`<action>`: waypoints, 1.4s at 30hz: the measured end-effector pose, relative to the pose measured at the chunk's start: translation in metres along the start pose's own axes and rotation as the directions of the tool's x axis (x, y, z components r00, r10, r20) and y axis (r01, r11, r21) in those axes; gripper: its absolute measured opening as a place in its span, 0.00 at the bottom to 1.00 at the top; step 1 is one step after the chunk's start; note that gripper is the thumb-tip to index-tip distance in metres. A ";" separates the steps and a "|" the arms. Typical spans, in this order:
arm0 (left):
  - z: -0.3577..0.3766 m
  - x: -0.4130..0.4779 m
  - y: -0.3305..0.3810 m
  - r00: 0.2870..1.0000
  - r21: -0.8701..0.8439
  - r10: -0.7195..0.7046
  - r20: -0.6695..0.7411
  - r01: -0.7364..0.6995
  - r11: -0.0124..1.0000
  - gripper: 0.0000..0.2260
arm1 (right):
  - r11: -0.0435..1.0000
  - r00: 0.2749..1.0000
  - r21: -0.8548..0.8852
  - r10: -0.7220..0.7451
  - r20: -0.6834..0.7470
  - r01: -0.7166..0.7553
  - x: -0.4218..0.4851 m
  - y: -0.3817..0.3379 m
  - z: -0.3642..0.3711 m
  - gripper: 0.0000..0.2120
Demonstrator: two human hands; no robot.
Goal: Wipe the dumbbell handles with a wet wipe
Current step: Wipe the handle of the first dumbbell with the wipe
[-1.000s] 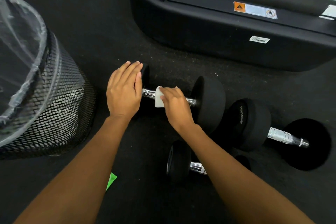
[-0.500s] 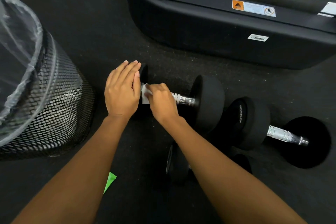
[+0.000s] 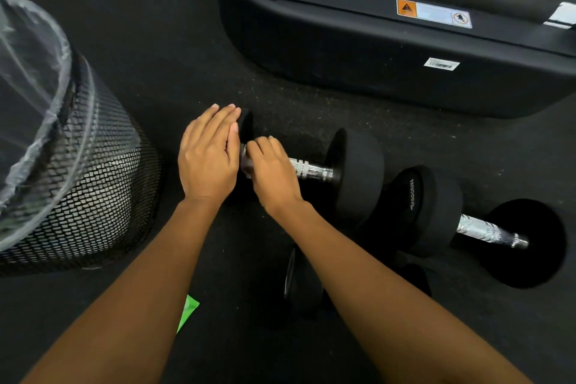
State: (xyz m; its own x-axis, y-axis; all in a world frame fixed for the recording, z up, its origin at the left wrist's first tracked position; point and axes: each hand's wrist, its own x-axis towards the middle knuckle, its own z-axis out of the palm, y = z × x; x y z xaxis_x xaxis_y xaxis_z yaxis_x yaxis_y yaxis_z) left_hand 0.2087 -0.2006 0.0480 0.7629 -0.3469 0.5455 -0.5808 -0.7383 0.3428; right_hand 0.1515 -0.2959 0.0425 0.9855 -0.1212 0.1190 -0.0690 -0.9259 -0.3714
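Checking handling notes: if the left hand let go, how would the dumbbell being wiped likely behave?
The dumbbell has round heads, so it may roll on the flat floor. The left hand presses its end, seemingly steadying it. Thick heads and a metal handle suggest heaviness.

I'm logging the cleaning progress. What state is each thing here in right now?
Left hand: flat on the near dumbbell's left head, steadying it.
Right hand: closed on the wipe around the handle.
Wipe: mostly hidden.
Second dumbbell: lying untouched.
Third dumbbell: lying under the right forearm.
Bin: open, plastic-lined.

dark rubber floor (image 3: 162,50) — treadmill base (image 3: 358,56) behind
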 end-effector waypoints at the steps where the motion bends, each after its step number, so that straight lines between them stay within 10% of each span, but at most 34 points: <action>1: 0.000 0.000 0.000 1.000 0.000 0.001 0.004 -0.001 1.000 0.16 | 1.000 1.000 -0.015 -0.019 0.005 0.019 -0.003 0.003 -0.001 0.21; 18: -0.012 0.008 0.006 0.985 0.083 0.035 0.168 -0.049 0.995 0.17 | 0.980 0.983 0.107 0.175 -0.059 -0.169 -0.026 0.030 -0.021 0.09; 23: -0.012 0.005 0.027 0.841 0.098 0.316 0.439 -0.394 0.914 0.17 | 0.972 0.976 0.086 0.219 0.013 -0.219 -0.035 0.031 -0.028 0.17; 32: 0.014 -0.008 0.048 0.743 -0.053 0.203 0.638 -0.221 0.974 0.21 | 0.964 0.957 0.087 0.232 0.174 -0.249 -0.039 0.027 -0.055 0.24; 38: 0.020 -0.021 0.046 0.774 -0.050 0.218 0.594 -0.235 0.971 0.21 | 0.980 0.949 -0.020 0.184 -0.256 -0.196 -0.049 0.058 -0.083 0.19; 42: 0.026 -0.027 0.047 0.786 0.007 0.208 0.582 -0.261 0.965 0.18 | 0.944 0.913 0.020 0.323 -0.251 -0.329 -0.058 0.084 -0.080 0.18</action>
State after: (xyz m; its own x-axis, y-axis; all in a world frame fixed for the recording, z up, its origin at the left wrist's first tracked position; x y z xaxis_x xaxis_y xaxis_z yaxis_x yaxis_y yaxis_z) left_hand 0.1683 -0.2413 0.0295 0.6440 -0.7630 0.0556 -0.7578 -0.6262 0.1834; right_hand 0.0758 -0.3955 0.0784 0.8380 -0.4994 0.2199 -0.3859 -0.8273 -0.4083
